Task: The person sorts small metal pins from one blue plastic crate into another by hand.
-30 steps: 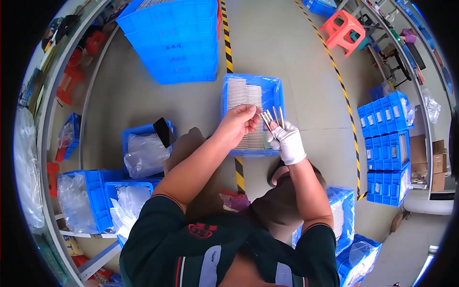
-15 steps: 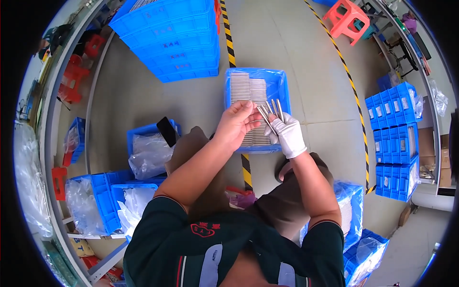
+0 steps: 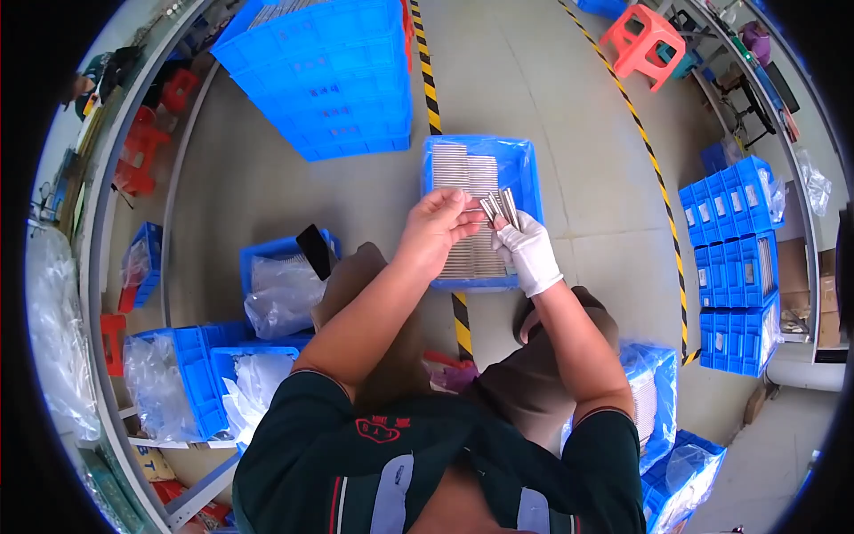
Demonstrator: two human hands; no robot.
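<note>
Several slim metal rods [image 3: 503,206] fan out from my right hand [image 3: 527,252], which wears a white glove and is closed around their lower part. The thumb of that hand presses against them. My bare left hand [image 3: 434,230] is just left of the rods, fingers bent and thumb and forefinger together at the rod ends. Whether a rod is between those fingertips is too small to tell. Beneath both hands stands a blue bin [image 3: 531,182] lined with clear plastic. Stacked metal rods [image 3: 451,169] lie in it in two columns, partly hidden by my hands.
Tall stacked blue crates [image 3: 320,89] stand at the far left. A dark phone-like slab [image 3: 314,251] rests on a plastic-covered bin [image 3: 246,267] left of my knee. More blue crates [image 3: 728,267] are piled at the right, and a red stool [image 3: 642,44] stands far right.
The rods in my right hand have shifted and sit closer together, and that hand has moved slightly left. My left hand stays beside the rod ends. The whole view has shifted slightly.
</note>
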